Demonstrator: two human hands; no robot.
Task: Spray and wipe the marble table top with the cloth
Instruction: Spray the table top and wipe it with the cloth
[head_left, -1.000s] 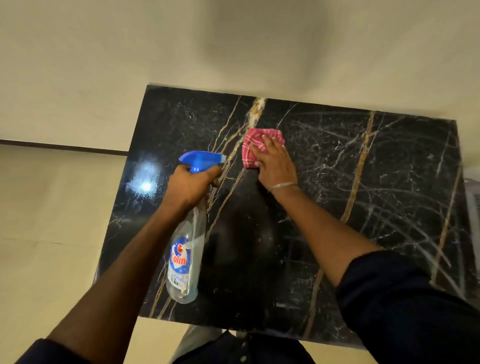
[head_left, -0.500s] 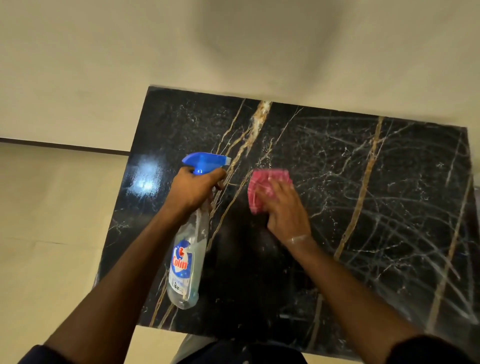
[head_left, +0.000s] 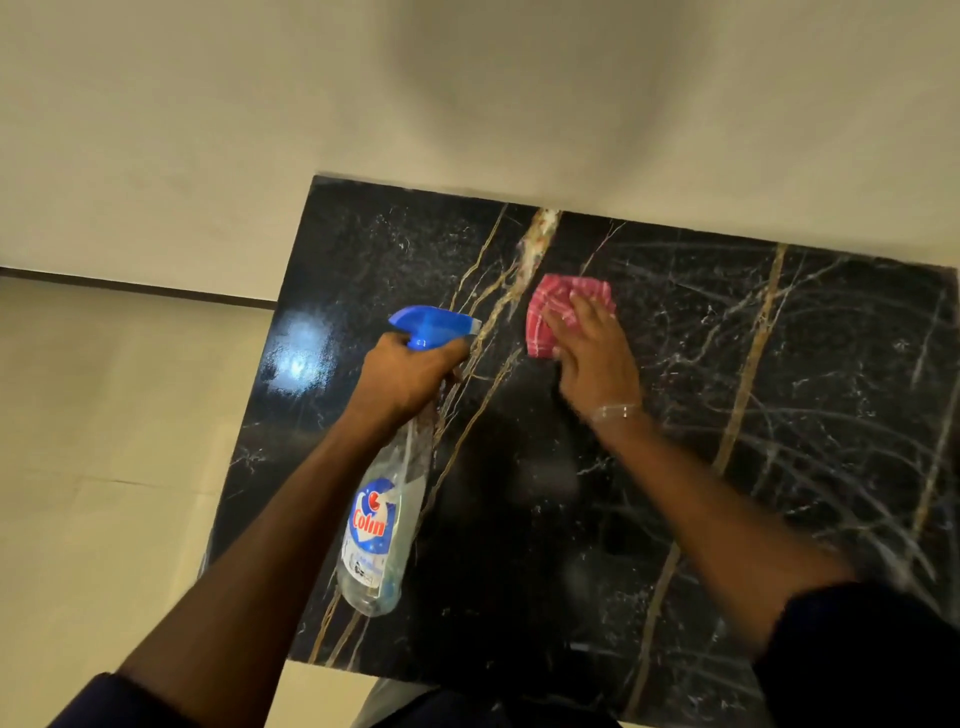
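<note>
Black marble veined with gold, that's the table (head_left: 810, 395), a patch of light glaring near its left edge. Red checked cloth (head_left: 558, 304) sits bunched on the far middle of the top, pinned flat under the right hand (head_left: 595, 364). Its fingers (head_left: 587, 314) are stretched out and slightly apart, pressing on the cloth's near right part, and cloth pokes out beyond them on the far side and the left. Left hand (head_left: 410, 376) hovers just left of the cloth, fingers clamped round the neck of the spray bottle (head_left: 376, 525). The blue trigger head points right and the clear body slants back toward the near edge. A bangle (head_left: 615, 413) shows on the right wrist.
</note>
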